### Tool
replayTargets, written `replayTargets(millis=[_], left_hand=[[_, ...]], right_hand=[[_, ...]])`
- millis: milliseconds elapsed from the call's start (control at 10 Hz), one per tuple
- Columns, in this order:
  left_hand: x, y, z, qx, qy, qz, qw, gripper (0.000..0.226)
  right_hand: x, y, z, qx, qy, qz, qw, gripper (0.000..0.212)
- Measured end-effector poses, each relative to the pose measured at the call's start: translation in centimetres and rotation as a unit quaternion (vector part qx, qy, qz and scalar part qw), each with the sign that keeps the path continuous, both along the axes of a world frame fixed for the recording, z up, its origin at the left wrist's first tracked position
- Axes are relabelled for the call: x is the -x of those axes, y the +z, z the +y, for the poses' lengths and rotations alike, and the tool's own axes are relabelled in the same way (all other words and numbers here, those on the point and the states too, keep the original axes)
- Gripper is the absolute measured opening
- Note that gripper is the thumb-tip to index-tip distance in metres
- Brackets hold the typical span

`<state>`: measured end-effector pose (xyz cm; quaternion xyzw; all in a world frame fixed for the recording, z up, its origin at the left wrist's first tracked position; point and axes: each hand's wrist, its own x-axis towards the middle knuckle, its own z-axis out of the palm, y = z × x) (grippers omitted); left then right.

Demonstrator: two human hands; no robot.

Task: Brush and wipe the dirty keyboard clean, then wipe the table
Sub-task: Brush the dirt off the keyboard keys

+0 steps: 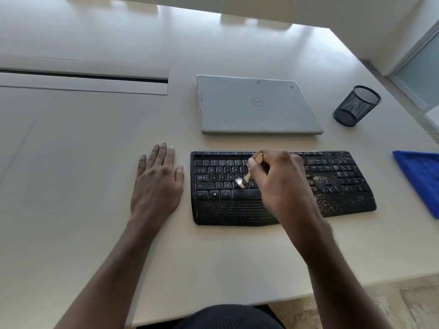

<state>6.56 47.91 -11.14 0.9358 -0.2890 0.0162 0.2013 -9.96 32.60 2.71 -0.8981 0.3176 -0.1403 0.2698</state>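
Rightward, mesh cup [356,106] beyond dusty keyboard [337,186]

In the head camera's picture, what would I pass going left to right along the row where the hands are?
The left hand, lying flat → keyboard, with the right hand holding a brush over it → blue cloth.

One keyboard [223,179], one closed laptop [259,105], one mesh cup [356,105], one blue cloth [420,179] and one brush [249,173] are on the one table [95,138]. Two hands show: one left hand [156,184], one right hand [278,184]. The crumbs on the keyboard are too many to count.
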Motion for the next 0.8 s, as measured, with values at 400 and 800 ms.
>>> replayTargets(millis=[400,800], left_hand=[[0.0,0.0,0.1,0.003,0.000,-0.003,1.000,0.058],[-0.1,-0.2,0.1,-0.003,0.001,-0.010,1.000,0.058]], right_hand=[[0.0,0.1,-1.9,-0.056,0.142,0.038,0.988,0.010],[2.0,0.5,-3.3,-0.017,0.087,-0.006,0.996,0.011]])
